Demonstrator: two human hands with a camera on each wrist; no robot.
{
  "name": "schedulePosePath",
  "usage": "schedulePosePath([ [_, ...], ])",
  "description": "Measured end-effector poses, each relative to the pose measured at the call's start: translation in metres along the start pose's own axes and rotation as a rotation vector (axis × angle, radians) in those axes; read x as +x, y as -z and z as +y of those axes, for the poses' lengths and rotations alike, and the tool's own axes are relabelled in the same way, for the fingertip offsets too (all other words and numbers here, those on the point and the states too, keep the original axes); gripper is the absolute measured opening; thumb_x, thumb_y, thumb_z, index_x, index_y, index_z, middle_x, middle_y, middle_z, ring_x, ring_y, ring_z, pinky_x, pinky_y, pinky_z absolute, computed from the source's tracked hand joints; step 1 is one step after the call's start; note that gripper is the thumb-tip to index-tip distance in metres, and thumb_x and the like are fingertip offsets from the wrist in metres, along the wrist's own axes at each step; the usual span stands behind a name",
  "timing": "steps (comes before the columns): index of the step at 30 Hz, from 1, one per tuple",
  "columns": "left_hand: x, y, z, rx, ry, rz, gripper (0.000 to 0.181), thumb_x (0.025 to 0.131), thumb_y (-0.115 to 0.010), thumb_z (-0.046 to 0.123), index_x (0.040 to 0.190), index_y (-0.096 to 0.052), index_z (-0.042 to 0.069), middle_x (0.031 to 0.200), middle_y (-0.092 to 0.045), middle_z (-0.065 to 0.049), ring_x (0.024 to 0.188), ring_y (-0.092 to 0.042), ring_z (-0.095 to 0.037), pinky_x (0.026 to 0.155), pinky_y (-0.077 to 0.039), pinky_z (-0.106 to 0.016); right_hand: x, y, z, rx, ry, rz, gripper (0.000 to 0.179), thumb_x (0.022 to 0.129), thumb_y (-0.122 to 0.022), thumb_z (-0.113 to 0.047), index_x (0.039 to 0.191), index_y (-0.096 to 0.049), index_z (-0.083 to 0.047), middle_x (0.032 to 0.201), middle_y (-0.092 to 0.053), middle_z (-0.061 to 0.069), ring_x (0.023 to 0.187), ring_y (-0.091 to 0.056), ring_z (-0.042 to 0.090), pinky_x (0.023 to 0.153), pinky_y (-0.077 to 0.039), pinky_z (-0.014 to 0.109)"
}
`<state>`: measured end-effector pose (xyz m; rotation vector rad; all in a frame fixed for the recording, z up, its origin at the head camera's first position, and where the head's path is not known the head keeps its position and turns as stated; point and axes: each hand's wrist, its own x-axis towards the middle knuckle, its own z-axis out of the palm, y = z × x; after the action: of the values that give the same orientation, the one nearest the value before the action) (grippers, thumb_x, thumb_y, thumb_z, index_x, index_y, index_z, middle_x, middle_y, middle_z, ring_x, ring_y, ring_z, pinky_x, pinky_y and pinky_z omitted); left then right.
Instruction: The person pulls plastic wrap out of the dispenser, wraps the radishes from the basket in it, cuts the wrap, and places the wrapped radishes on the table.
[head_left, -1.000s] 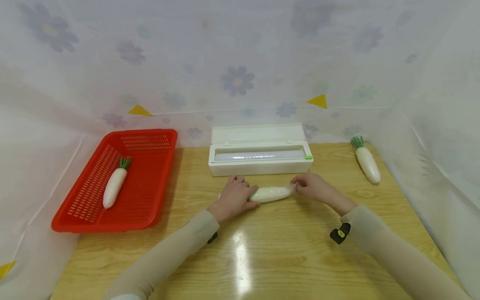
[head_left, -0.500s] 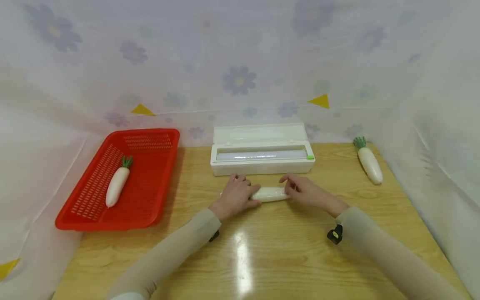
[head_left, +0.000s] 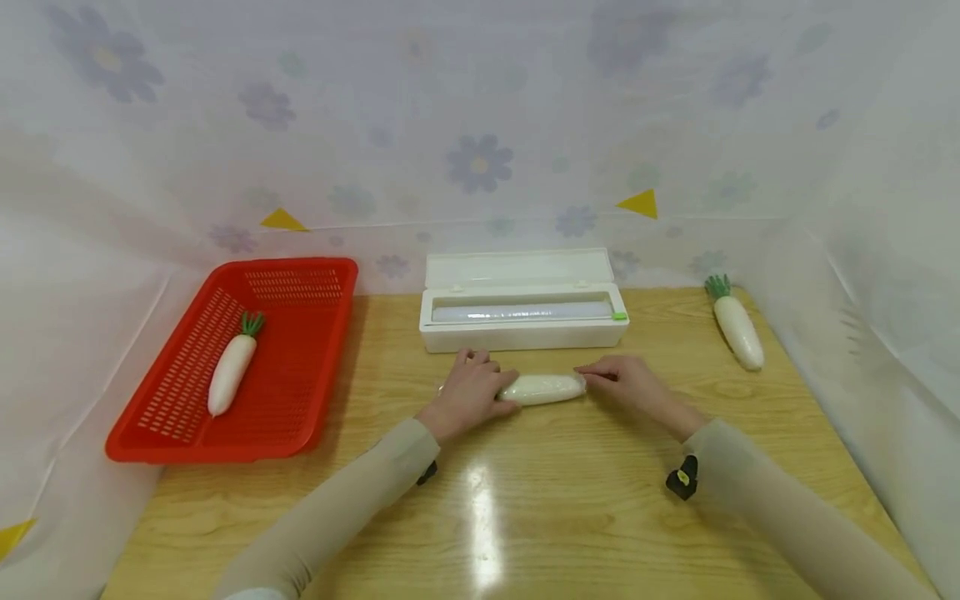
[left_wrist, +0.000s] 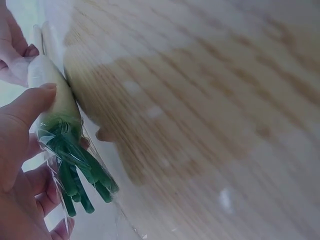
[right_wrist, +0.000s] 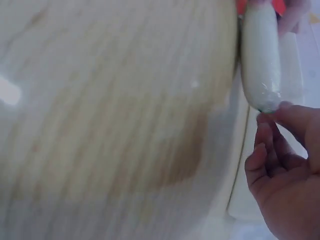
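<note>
Nearest, two beige sleeves, the left sleeve (head_left: 352, 500) and the right sleeve (head_left: 795, 500), reach in over the wooden table (head_left: 585, 517), each with a dark strap at the wrist; between them a bright streak of reflected light (head_left: 483, 525) lies on the table. Farther in, right of the basket and at mid-depth of the table, a white radish (head_left: 546, 389) wrapped in clear film (right_wrist: 269, 92) lies lengthwise, roughly parallel to the table's far edge. The left hand (head_left: 468, 392) holds its leafy end, thumb along the white body and the other fingers curled around by the green leaves (left_wrist: 82, 172), which the film also covers. The right hand (head_left: 630, 387) has a narrow grip at the opposite end, thumb and fingertips drawn together to pinch the film just where the body stops. By the table's left edge, hiding part of it, stands a red basket (head_left: 300, 333) with slotted walls; a second radish (head_left: 231, 375) lies on its floor, leaves toward the far edge. Just beyond the hands, near the middle of the far edge, sits a long white box (head_left: 525, 337), its lid (head_left: 519, 268) raised at the back, a film roll (head_left: 521, 312) inside and a green tab (head_left: 618, 316) at the right end. A third radish (head_left: 738, 333) lies near the far right corner, leaves toward that edge. Behind the table hangs a pale cloth (head_left: 375, 183) printed with flowers, bearing yellow triangles (head_left: 640, 203).
</note>
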<state>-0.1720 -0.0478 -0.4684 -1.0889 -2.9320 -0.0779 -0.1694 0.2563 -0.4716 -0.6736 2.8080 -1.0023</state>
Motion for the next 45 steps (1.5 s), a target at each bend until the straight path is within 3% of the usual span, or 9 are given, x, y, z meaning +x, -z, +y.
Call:
schedulePosePath([
  [5,0.000,0.002,-0.002,0.010,-0.011,0.010,0.058,0.098,-0.063,0.060,0.142,-0.064,0.023,0.118,-0.074,-0.002,0.108,-0.054,-0.022,0.107,-0.034,-0.049,0.004,-0.018,-0.001,0.000,0.038,0.073,0.021,0.101,-0.067,-0.007,0.119,-0.077,-0.001,0.090,-0.069,0.006,0.078,-0.057,0.015,0.069,-0.048,0.031],
  [11,0.000,0.001,-0.002,-0.002,-0.015,0.009,0.056,0.097,-0.064,0.060,0.139,-0.065,0.022,0.116,-0.074,-0.003,0.105,-0.053,-0.023,0.106,-0.034,-0.049,0.006,-0.026,-0.007,0.034,-0.021,0.139,0.016,0.103,-0.066,-0.010,0.110,-0.075,0.001,0.091,-0.070,0.006,0.079,-0.058,0.013,0.070,-0.050,0.031],
  [15,0.000,0.000,-0.002,-0.023,-0.005,0.005,0.058,0.097,-0.065,0.060,0.141,-0.065,0.022,0.117,-0.074,-0.003,0.105,-0.052,-0.023,0.106,-0.034,-0.049,0.001,-0.017,-0.007,0.134,-0.090,0.099,0.014,0.102,-0.068,-0.013,0.107,-0.077,-0.003,0.093,-0.072,0.004,0.082,-0.061,0.011,0.072,-0.050,0.028],
  [19,0.000,-0.001,-0.004,-0.026,0.012,-0.002,0.060,0.096,-0.064,0.061,0.144,-0.064,0.024,0.119,-0.074,-0.002,0.107,-0.053,-0.022,0.107,-0.033,-0.049,-0.001,-0.010,-0.002,0.178,-0.077,0.016,0.018,0.100,-0.071,-0.014,0.113,-0.079,-0.006,0.103,-0.073,0.005,0.091,-0.063,0.011,0.078,-0.051,0.027],
  [24,0.001,0.000,-0.004,-0.041,0.001,0.004,0.061,0.095,-0.066,0.061,0.144,-0.064,0.024,0.120,-0.074,-0.002,0.107,-0.054,-0.023,0.107,-0.033,-0.050,0.004,-0.013,0.002,0.201,-0.063,-0.046,0.020,0.096,-0.077,-0.019,0.110,-0.071,-0.005,0.093,-0.068,0.003,0.082,-0.060,0.011,0.071,-0.051,0.026],
  [29,0.004,0.000,-0.003,-0.074,0.009,-0.008,0.063,0.093,-0.068,0.060,0.144,-0.064,0.023,0.121,-0.074,-0.003,0.106,-0.053,-0.022,0.105,-0.033,-0.048,0.008,-0.016,0.002,0.103,0.061,-0.027,0.015,0.094,-0.079,-0.016,0.102,-0.069,-0.009,0.088,-0.063,-0.002,0.077,-0.055,0.010,0.068,-0.049,0.027],
  [34,0.004,0.001,-0.002,-0.126,0.031,-0.005,0.062,0.091,-0.072,0.059,0.141,-0.067,0.022,0.117,-0.074,-0.003,0.102,-0.053,-0.021,0.103,-0.033,-0.048,0.008,-0.012,0.001,-0.121,0.269,-0.016,0.021,0.095,-0.077,-0.016,0.114,-0.077,-0.007,0.109,-0.075,0.006,0.095,-0.071,0.021,0.083,-0.059,0.038],
  [38,0.004,0.002,-0.001,-0.143,0.038,-0.016,0.061,0.091,-0.072,0.058,0.140,-0.068,0.022,0.114,-0.074,-0.003,0.098,-0.050,-0.020,0.101,-0.033,-0.048,0.010,-0.007,-0.004,-0.117,0.235,-0.065,0.030,0.098,-0.073,-0.017,0.126,-0.075,-0.005,0.122,-0.075,0.011,0.109,-0.073,0.028,0.089,-0.059,0.042],
  [45,0.002,0.002,-0.001,-0.140,0.060,-0.030,0.066,0.092,-0.068,0.061,0.144,-0.064,0.021,0.120,-0.076,0.000,0.104,-0.054,-0.022,0.100,-0.034,-0.049,0.014,-0.005,-0.002,-0.085,0.125,-0.099,0.030,0.098,-0.073,-0.018,0.125,-0.076,-0.006,0.117,-0.077,0.008,0.102,-0.074,0.020,0.085,-0.060,0.036],
])
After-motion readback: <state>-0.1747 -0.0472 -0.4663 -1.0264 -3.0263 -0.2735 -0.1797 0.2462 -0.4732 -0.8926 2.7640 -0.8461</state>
